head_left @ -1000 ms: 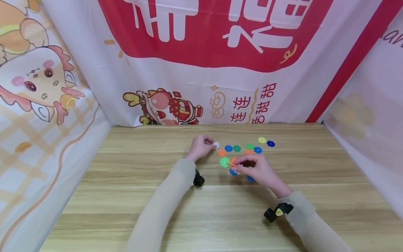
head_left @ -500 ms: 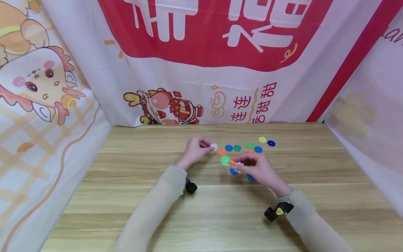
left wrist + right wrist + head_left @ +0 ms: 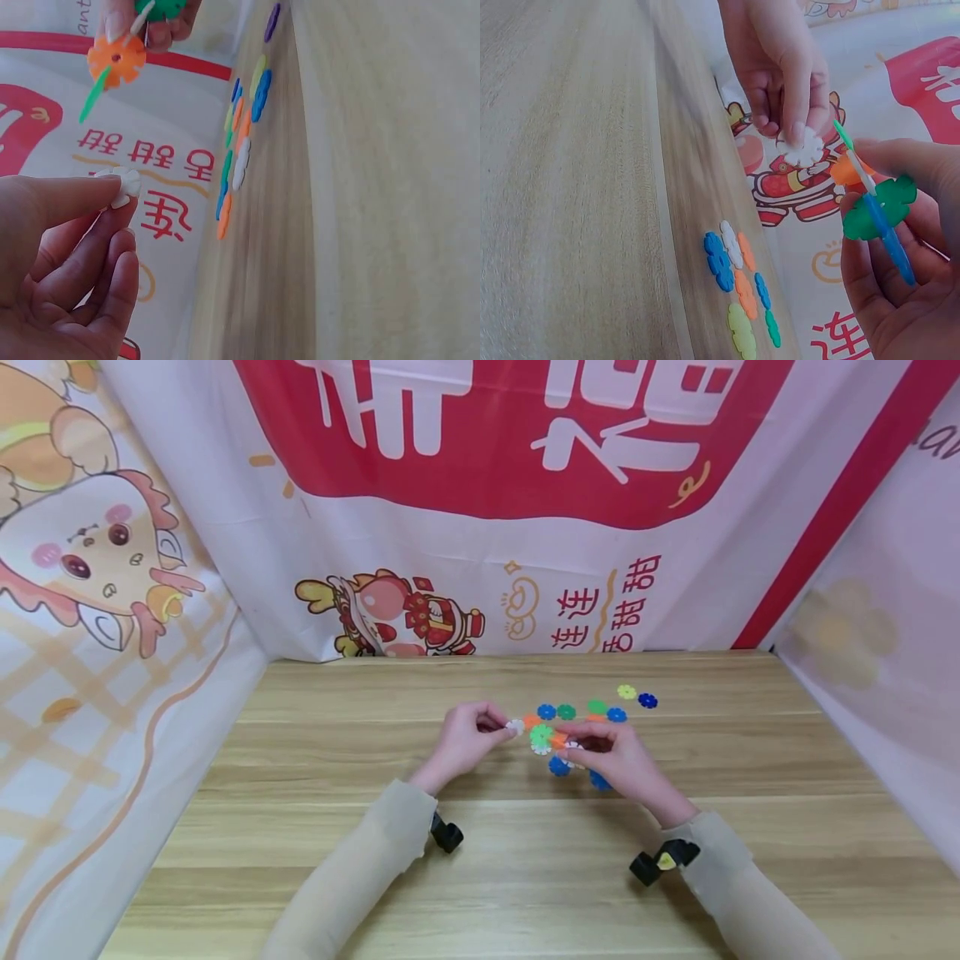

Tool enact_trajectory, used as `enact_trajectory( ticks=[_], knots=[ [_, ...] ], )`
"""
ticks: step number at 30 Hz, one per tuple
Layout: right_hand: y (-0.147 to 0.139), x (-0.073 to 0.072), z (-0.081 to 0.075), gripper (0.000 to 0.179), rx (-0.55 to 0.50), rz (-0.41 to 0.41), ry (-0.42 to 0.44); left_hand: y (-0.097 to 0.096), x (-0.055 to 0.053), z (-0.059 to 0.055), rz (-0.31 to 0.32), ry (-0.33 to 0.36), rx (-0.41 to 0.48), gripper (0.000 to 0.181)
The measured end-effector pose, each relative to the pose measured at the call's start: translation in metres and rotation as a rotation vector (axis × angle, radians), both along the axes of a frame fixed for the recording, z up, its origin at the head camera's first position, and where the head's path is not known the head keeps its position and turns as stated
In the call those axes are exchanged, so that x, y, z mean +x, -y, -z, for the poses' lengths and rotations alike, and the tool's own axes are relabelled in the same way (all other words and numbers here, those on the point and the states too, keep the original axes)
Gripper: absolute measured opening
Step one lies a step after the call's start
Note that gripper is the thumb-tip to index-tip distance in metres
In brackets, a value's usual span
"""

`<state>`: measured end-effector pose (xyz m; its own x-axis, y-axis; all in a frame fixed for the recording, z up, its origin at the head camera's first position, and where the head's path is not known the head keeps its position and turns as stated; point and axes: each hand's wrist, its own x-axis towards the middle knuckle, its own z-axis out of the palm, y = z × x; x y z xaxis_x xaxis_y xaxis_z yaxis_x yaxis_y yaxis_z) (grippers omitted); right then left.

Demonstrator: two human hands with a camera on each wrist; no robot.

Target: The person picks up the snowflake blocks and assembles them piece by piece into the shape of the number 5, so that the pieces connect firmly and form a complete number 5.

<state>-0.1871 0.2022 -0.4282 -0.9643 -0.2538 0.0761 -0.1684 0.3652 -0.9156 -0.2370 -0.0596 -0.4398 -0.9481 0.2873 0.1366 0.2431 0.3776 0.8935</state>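
1. A white disc [image 3: 124,187], flower-shaped with a notched rim, is pinched at its edge between thumb and fingers of the left hand [image 3: 71,262]. It is a single piece, raised above the bench [image 3: 480,877], near the joined cluster but apart from it.
2. The joined cluster, held up by the right hand [image 3: 924,281], has an orange disc [image 3: 117,58] with a light green disc [image 3: 94,95] set crosswise at its rim.
3. Another white disc [image 3: 862,172], edge-on, sits between the orange piece and a dark green disc [image 3: 859,223].
4. A blue disc [image 3: 890,241] crosses the dark green one, also edge-on.
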Motion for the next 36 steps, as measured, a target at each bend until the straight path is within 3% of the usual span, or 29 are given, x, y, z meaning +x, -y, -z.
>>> enact_trajectory(
  ticks=[10,17,36],
  knots=[
    [-0.001,-0.002,0.003,0.032,0.004,0.020,-0.042,-0.005,0.021,-0.007,0.037,-0.035,0.043,0.009],
    [-0.001,-0.002,0.005,0.032,0.014,0.022,-0.089,-0.010,0.030,-0.011,0.060,-0.057,0.040,0.008],
    [0.008,0.000,0.006,0.047,0.025,-0.025,-0.041,-0.013,0.030,-0.007,0.032,-0.106,0.052,0.007]
  ],
)
